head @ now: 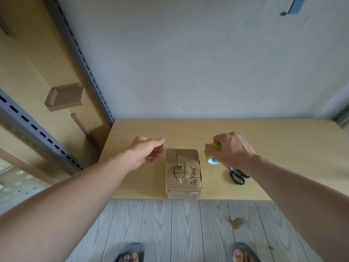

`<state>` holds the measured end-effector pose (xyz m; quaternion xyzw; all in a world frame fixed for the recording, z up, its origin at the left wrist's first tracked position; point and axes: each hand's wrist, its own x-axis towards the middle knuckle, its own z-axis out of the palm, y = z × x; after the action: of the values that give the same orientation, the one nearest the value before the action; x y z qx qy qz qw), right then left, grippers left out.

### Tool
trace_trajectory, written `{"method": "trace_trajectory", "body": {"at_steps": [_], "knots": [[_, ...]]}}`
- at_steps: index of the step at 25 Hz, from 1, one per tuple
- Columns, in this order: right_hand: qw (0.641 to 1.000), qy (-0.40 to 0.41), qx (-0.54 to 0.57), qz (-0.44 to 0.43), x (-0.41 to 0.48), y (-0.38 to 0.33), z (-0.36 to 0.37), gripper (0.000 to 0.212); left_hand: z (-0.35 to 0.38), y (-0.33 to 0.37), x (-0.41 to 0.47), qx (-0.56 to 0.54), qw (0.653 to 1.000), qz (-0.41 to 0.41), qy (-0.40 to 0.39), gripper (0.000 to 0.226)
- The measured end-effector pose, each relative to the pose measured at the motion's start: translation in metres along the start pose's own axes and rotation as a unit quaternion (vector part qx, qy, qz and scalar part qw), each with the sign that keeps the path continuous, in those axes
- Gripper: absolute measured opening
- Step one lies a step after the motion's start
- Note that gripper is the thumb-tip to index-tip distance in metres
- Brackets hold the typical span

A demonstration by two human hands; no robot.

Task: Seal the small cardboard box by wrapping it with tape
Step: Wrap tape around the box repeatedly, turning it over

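Right at the near edge of the pale wooden table (283, 148), about midway along it, sits the small cardboard box (184, 173), lying flat with its long side running away from the person. Its top is creased, carries black handwritten marks and shows some strips of glossy tape. The left hand (145, 153) hovers just beside the box's far left corner, palm turned inward, its fingers (160, 140) relaxed and mostly straight, pointing toward the box; they are not wrapped round it, and whether they touch the cardboard cannot be told. The right hand (232, 150) comes down from above on the other side, fingers curled round a roll of yellowish tape (212, 155) with a white core bearing a green mark. The roll is just beside the box's far right corner, apart from it; whether it rests on the table or is lifted off it cannot be told. Black-handled scissors (238, 176) lie on the table near the right wrist, their blades partly hidden behind it. Beyond the table rises a plain white wall (188, 63), and to the left stands a grey slotted metal upright (79, 53). Below the table edge is a grey wood-grain floor (170, 224), where the person's toes show in grey sandals (130, 250).
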<state>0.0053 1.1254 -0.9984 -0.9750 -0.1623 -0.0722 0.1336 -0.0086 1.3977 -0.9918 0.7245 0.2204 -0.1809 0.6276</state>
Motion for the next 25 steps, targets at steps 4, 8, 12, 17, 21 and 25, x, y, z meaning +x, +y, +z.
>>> {"method": "trace_trajectory", "body": {"at_steps": [4, 8, 12, 17, 21, 25], "knots": [[1.000, 0.001, 0.005, 0.000, 0.002, 0.001, 0.002, 0.047, -0.003, -0.006, 0.002, 0.049, 0.999, -0.022, -0.004, 0.005], [1.000, -0.007, 0.013, -0.010, 0.004, -0.005, 0.004, 0.049, -0.005, -0.011, 0.007, 0.064, 0.998, -0.025, 0.013, 0.006], [1.000, -0.018, 0.001, -0.016, 0.006, -0.012, 0.007, 0.051, -0.006, -0.012, 0.008, 0.062, 0.998, -0.019, 0.024, 0.010], [0.999, -0.034, -0.023, -0.013, 0.008, -0.015, 0.011, 0.047, -0.011, -0.019, 0.014, 0.042, 0.998, -0.037, 0.012, 0.008], [0.999, -0.035, -0.038, -0.002, 0.010, -0.013, 0.015, 0.048, -0.010, -0.021, 0.019, 0.026, 0.999, -0.045, -0.001, 0.009], [0.999, -0.033, -0.033, 0.006, 0.009, -0.008, 0.016, 0.049, -0.004, -0.024, 0.021, 0.029, 0.998, -0.050, -0.015, 0.013]]}}
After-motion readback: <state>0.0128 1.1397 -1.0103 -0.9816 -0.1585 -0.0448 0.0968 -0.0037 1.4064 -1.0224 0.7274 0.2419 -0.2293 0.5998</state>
